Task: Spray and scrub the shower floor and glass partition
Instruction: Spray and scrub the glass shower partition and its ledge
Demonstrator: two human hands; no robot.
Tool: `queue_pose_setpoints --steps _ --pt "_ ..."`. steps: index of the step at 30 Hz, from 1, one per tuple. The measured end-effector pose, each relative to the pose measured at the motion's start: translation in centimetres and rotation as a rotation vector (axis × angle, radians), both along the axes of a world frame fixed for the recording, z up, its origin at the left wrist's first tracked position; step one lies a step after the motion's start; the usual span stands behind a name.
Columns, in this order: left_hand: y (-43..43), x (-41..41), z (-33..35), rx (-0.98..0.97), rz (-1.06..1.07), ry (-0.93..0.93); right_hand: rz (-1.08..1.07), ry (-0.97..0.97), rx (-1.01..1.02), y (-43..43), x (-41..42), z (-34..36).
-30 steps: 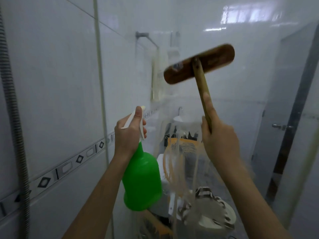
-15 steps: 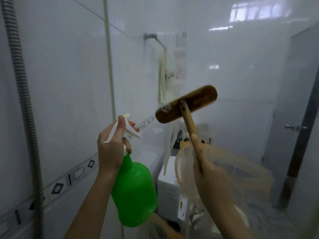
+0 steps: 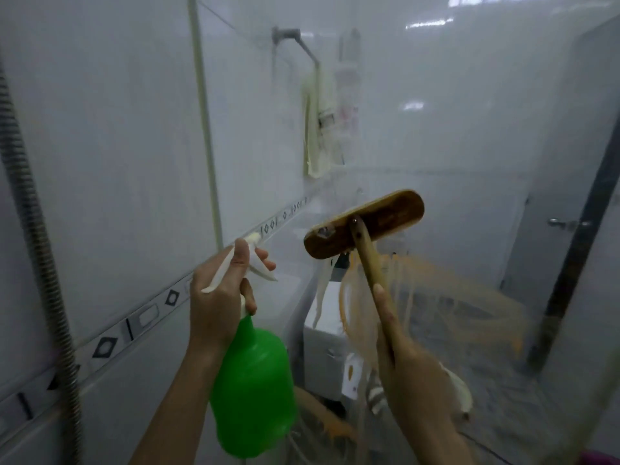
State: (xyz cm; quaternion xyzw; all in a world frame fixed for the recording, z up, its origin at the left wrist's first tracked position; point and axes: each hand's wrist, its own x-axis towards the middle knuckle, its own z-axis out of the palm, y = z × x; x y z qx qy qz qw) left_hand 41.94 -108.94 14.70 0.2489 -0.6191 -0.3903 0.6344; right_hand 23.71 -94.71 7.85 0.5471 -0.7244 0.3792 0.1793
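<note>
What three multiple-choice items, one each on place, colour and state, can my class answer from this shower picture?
1. Where does the towel hang?
A) from the wall bar
B) on the door handle
C) on the floor

2. What colour is the body of the spray bottle?
A) blue
B) green
C) red

3. What is the right hand doing?
A) resting open
B) pressing flat on a tile
C) gripping the brush handle

Answers:
1 A, the towel drapes down from the bar's end.
2 B, the body is bright green.
3 C, its fingers curl round the wooden handle.
</note>
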Motion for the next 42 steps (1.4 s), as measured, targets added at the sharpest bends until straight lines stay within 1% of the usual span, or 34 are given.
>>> queue_pose_setpoints --steps 2,4,6,8,11,13,15,18,20,22,24,26,27,30,33,35,37,39,40,42 --pt "0.3 -0.4 -1.0 0.029 -0.031 -0.001 -0.014 0.053 -0.003 -0.5 -0.3 0.9" --pt "0.8 -0.8 -1.8 0.047 -0.039 -0.007 -0.049 0.12 -0.084 -2.5 -0.3 4.2" --pt "1.5 -1.1 -2.5 0.052 -0.019 -0.022 -0.043 0.089 -0.127 -4.0 -0.5 6.1" --pt "2.2 -1.2 -3.2 0.052 -0.008 -0.033 -0.039 0.062 -0.093 -3.3 -0.6 4.9" --pt "3.0 -1.1 -4.6 0.055 -0.002 -0.044 -0.066 0.021 0.036 1.0 -0.9 -1.7" --pt "3.6 -1.1 -5.5 0.063 -0.011 -0.063 -0.083 0.018 0.098 3.1 -1.2 -4.3" --pt "4.1 -1.6 -6.5 0.079 -0.037 -0.105 -0.067 0.013 0.028 2.7 -2.0 -3.3" --pt "4.1 -2.8 -7.6 0.136 -0.063 -0.148 -0.069 -0.035 -0.236 0.2 -3.2 1.6" --pt "4.1 -3.8 -8.1 0.175 -0.03 -0.184 -0.041 -0.059 -0.315 -0.1 -3.9 3.7" --pt "4.4 -4.5 -8.2 0.216 -0.013 -0.184 -0.042 -0.032 -0.286 1.1 -4.1 2.4" --pt "4.9 -5.1 -8.2 0.233 -0.015 -0.171 -0.068 -0.041 -0.209 3.3 -3.8 -1.4" --pt "5.3 -5.6 -8.3 0.207 -0.012 -0.198 -0.109 -0.053 -0.144 4.8 -3.5 -4.4" --pt "5.4 -5.8 -8.2 0.189 -0.02 -0.22 -0.115 -0.048 -0.133 4.9 -3.7 -4.8" --pt "6.2 -7.0 -7.6 0.18 -0.074 -0.251 -0.101 -0.016 -0.214 3.5 -4.7 -1.7" --pt "7.2 -8.2 -6.9 0.206 -0.092 -0.214 -0.114 -0.031 -0.297 3.0 -6.0 1.2" --pt "7.5 -8.8 -6.7 0.198 -0.11 -0.192 -0.151 -0.039 -0.276 3.9 -6.3 -0.4" --pt "7.9 -9.1 -6.5 0.172 -0.173 -0.191 -0.166 -0.134 -0.226 5.7 -5.8 -3.9" --pt "8.6 -9.7 -6.3 0.16 -0.207 -0.216 -0.165 -0.186 -0.199 7.1 -5.5 -5.7" --pt "9.0 -10.1 -6.1 0.163 -0.209 -0.227 -0.155 -0.184 -0.205 7.2 -5.8 -5.3" --pt "9.8 -10.9 -5.6 0.201 -0.202 -0.21 -0.135 -0.164 -0.265 6.7 -7.0 -2.2"
